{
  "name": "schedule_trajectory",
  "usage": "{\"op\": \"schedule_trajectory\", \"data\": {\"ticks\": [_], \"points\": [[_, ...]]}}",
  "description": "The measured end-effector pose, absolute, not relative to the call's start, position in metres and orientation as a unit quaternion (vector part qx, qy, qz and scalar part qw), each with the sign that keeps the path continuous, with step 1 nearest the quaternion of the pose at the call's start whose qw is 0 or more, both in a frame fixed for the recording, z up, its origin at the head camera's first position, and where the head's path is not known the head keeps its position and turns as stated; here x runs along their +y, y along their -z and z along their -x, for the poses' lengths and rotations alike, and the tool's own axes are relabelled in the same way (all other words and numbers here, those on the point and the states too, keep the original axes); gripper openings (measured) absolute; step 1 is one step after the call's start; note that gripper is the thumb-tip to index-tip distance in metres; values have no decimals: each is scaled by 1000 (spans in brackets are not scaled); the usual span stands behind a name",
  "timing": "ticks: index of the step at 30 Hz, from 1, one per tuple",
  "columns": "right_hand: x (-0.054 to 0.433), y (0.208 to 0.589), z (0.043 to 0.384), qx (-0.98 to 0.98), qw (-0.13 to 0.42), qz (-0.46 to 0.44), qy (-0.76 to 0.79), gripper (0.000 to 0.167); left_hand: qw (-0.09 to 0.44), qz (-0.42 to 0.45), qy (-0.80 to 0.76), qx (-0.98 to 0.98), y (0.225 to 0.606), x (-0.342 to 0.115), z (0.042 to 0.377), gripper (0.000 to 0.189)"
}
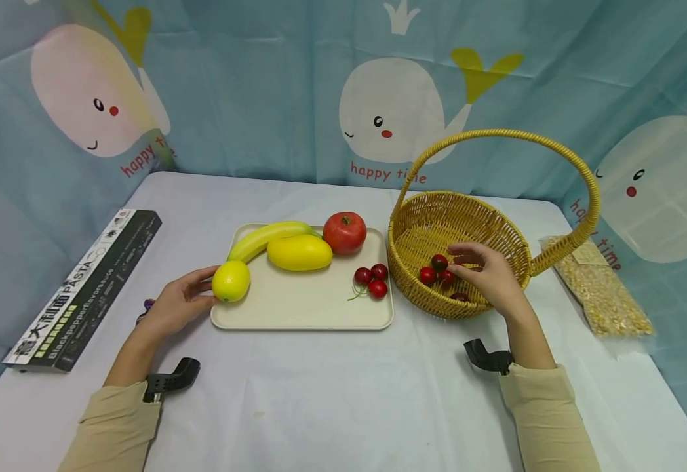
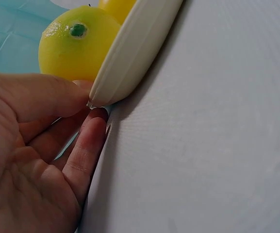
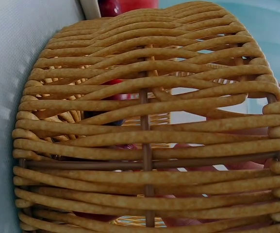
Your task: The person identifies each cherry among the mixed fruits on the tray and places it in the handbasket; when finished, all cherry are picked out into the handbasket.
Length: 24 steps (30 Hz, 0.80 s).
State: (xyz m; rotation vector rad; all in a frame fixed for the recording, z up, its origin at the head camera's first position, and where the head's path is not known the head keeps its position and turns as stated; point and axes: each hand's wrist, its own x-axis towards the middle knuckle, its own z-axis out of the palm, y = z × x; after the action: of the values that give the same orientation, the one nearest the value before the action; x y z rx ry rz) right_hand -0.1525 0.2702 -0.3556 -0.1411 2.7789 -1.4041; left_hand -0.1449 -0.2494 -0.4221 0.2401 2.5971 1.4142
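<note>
My left hand (image 1: 184, 305) pinches the left rim of a cream tray (image 1: 296, 314), thumb (image 2: 57, 99) at the rim and fingers underneath, beside a lemon (image 1: 231, 281). Also on the tray are a banana (image 1: 273, 236), a yellow mango-like fruit (image 1: 299, 253), a red pomegranate (image 1: 345, 233) and three dark red cherries (image 1: 377, 288) with green stems. Inside a wicker basket (image 1: 405, 278), my right hand (image 1: 488, 272) hovers over several cherries (image 1: 427, 276), thumb and fingers apart. In the right wrist view the basket's weave (image 3: 144, 116) hides most of that hand.
The basket's tall arched handle (image 1: 503, 134) rises above its right side. A black and white pasta box (image 1: 84, 288) lies at the left. A clear bag of yellow kernels (image 1: 603, 288) lies right of the basket. A blue whale-print curtain (image 1: 249, 98) hangs behind the white-covered table.
</note>
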Motion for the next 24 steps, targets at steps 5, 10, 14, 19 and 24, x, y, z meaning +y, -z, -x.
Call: {"op": "schedule_trajectory", "data": {"ticks": [5,10,14,19,24], "points": [[271,355,151,888,13,51,457,44,86,-82,-479,870,421,-249,145,61],[270,356,151,889,-6,50,456,41,88,-86,-476,871,421,-250,145,61],[267,356,151,886,-44,44,459,36,89,-81,-469,875,422,-250,145,61],[259,352,146,869,-70,46,488,36,90,-78,-468,876,423,-250,146,59],[237,342,139,830,-64,92,546,35,93,-79,-472,873,423,-250,146,60]]}}
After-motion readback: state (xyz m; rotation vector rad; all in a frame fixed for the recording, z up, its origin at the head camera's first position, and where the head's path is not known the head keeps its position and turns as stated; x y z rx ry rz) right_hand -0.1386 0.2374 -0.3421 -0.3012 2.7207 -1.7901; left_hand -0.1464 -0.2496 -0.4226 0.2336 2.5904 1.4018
